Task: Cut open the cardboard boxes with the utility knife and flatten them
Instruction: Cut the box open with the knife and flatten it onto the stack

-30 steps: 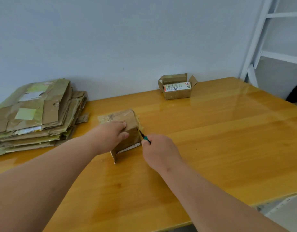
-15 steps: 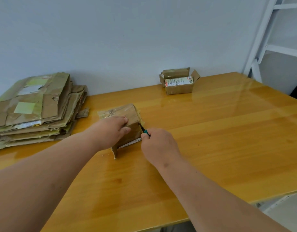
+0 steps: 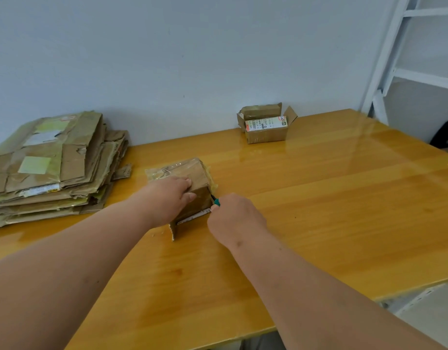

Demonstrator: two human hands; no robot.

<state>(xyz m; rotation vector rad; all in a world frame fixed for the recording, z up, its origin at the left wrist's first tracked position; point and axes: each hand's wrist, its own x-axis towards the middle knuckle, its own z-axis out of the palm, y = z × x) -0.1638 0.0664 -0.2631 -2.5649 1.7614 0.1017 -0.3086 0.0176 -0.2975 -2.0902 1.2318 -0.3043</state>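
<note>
Small cardboard box (image 3: 192, 183) near the table (image 3: 319, 223) middle, well clear of every edge; broad bare wood to the right and toward the near edge. Long axis running left-far to right-near, one loose flap splayed at the near corner. Left hand (image 3: 167, 195) pressed flat on top, fingers fairly straight. Right hand (image 3: 233, 218) curled round the utility knife (image 3: 216, 200), tip pointing up-left against the box's right corner. Flattened cardboard stack (image 3: 51, 162) at the left edge; open box (image 3: 266, 125) by the wall.

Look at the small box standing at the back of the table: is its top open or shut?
Open. The small box has its top flaps sticking up and outward, not folded down. Its contents cannot be seen from here.
</note>
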